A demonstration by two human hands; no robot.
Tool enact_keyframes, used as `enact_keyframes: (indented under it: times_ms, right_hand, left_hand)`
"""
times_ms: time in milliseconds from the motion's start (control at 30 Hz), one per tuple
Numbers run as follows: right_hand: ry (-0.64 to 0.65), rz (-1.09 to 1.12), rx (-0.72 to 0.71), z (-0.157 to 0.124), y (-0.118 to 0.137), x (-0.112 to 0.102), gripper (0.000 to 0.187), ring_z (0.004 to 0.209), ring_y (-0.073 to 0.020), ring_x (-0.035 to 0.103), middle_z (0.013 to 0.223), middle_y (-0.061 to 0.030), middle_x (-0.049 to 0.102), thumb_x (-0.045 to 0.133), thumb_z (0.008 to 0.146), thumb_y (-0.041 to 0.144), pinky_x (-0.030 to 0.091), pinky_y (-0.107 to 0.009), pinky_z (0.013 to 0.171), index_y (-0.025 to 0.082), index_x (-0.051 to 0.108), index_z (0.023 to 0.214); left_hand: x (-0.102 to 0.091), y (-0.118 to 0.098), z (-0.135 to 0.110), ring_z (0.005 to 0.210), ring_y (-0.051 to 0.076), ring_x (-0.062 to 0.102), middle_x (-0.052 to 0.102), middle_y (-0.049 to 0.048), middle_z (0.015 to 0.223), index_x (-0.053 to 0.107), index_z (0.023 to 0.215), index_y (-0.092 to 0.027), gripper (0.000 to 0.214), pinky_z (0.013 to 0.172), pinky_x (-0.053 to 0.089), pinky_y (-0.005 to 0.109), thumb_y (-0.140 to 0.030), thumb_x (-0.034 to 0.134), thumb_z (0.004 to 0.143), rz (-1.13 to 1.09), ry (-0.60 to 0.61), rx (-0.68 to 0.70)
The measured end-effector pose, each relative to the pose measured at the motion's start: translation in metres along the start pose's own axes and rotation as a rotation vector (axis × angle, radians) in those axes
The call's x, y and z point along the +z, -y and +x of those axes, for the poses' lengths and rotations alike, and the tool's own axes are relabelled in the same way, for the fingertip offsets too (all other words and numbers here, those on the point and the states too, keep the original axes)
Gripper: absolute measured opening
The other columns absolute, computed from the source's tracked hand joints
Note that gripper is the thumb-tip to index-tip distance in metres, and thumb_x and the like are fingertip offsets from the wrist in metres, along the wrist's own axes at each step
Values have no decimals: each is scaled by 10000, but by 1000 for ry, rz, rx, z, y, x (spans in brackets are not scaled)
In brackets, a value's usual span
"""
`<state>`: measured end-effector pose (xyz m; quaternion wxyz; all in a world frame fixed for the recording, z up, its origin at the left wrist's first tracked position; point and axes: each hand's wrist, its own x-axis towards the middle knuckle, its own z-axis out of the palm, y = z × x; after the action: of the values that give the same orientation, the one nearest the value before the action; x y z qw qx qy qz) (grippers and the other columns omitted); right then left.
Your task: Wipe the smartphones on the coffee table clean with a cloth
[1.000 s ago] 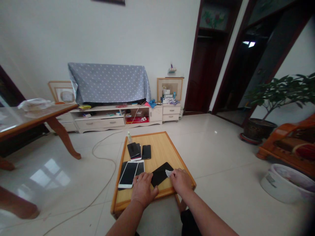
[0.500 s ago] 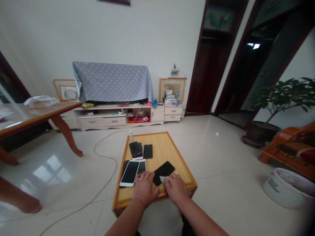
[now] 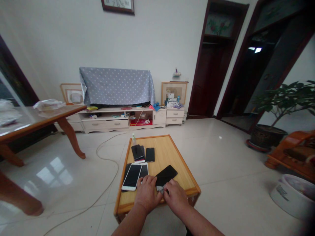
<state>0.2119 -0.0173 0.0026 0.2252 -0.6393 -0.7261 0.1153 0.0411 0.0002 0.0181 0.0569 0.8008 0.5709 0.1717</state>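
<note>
A black phone (image 3: 166, 175) lies slanted near the front of a low wooden table (image 3: 172, 154). My left hand (image 3: 147, 192) rests flat on the phone's near end, fingers spread. My right hand (image 3: 175, 196) is closed on a small pale cloth (image 3: 160, 188) pressed against the phone's near corner. A white phone (image 3: 131, 177) lies left of my left hand, partly over other phones. Several more dark phones (image 3: 141, 153) sit farther back, with a small bottle (image 3: 134, 138) at the far left corner.
A cable (image 3: 103, 154) runs over the tiled floor left of the low table. A larger table (image 3: 36, 121) stands at left, a TV cabinet (image 3: 110, 119) against the wall. At right are a potted plant (image 3: 268, 131), an orange wooden seat (image 3: 292, 154) and a white basin (image 3: 292, 196).
My right hand has slid left along the black phone with the cloth, now meeting my left hand. The camera has tilted up slightly.
</note>
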Motion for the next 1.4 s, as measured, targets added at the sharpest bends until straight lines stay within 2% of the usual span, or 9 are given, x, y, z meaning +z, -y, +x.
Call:
enact_keyframes:
  times_ms: [233, 433, 600, 700, 833, 1033, 1167, 1233, 1400]
  right_hand:
    - [-104, 333, 180, 23, -26, 5, 128, 695, -165, 603, 696, 4, 639, 516, 813, 231, 392, -248, 640, 216, 582, 705]
    - [-143, 612, 306, 43, -35, -1, 185, 609, -167, 602, 659, 22, 637, 446, 824, 278, 416, -247, 574, 213, 615, 862]
    - [-182, 277, 140, 48, -29, -10, 197, 842, -177, 628, 865, -32, 674, 478, 808, 180, 432, -257, 757, 215, 666, 764]
    - [-90, 90, 53, 43, -16, -5, 235, 914, -184, 609, 932, -48, 671, 488, 830, 135, 414, -259, 819, 222, 706, 848]
    - [-7, 28, -49, 36, 0, 9, 173, 962, -196, 586, 962, -43, 665, 541, 881, 200, 389, -266, 853, 243, 709, 868]
    - [-111, 19, 105, 55, -21, 4, 115, 898, -186, 583, 910, -27, 641, 562, 862, 184, 382, -256, 773, 225, 649, 926]
    - [-138, -80, 214, 62, -29, -5, 139, 876, -188, 575, 931, -50, 624, 517, 880, 176, 377, -268, 750, 214, 649, 855]
    - [-118, -95, 138, 53, -21, -2, 181, 903, -195, 567, 934, -59, 626, 498, 877, 146, 380, -273, 787, 212, 665, 851]
    - [18, 28, -225, 20, -1, 15, 277, 1000, -209, 535, 1040, -47, 654, 512, 842, 104, 379, -282, 885, 226, 706, 996]
  left_hand:
    - [2, 1, -1, 1270, 310, 460, 621, 91, 1273, 607, 1268, -249, 561, 1132, 210, 481, -524, 605, 779, -39, -26, -18]
    - [1, 1, 0, 1264, 303, 471, 627, 86, 1261, 605, 1261, -259, 502, 1124, 221, 479, -480, 581, 811, -56, -31, -30]
    - [1, 0, -1, 1247, 293, 484, 628, 82, 1268, 601, 1257, -254, 503, 1125, 226, 472, -446, 598, 793, -51, -34, -34]
    - [0, -1, -1, 1265, 299, 474, 626, 86, 1277, 594, 1266, -256, 511, 1135, 209, 479, -441, 596, 790, -33, -15, -51]
    - [0, 1, -1, 1281, 305, 466, 623, 93, 1293, 573, 1294, -246, 541, 1139, 206, 485, -443, 588, 790, -30, 4, -69]
    - [2, 3, -1, 1308, 316, 448, 631, 87, 1285, 569, 1291, -246, 554, 1147, 207, 486, -471, 585, 785, -43, -18, -63]
    - [3, 3, -1, 1326, 318, 434, 623, 92, 1303, 550, 1321, -239, 590, 1150, 201, 477, -444, 592, 769, -63, -18, -64]
    - [5, 4, -1, 1334, 314, 429, 611, 98, 1325, 516, 1360, -228, 637, 1153, 194, 474, -434, 592, 762, -68, -20, -65]
    - [10, 8, -1, 1327, 292, 436, 594, 118, 1340, 468, 1399, -171, 695, 1158, 184, 454, -428, 580, 763, -76, -40, -71]
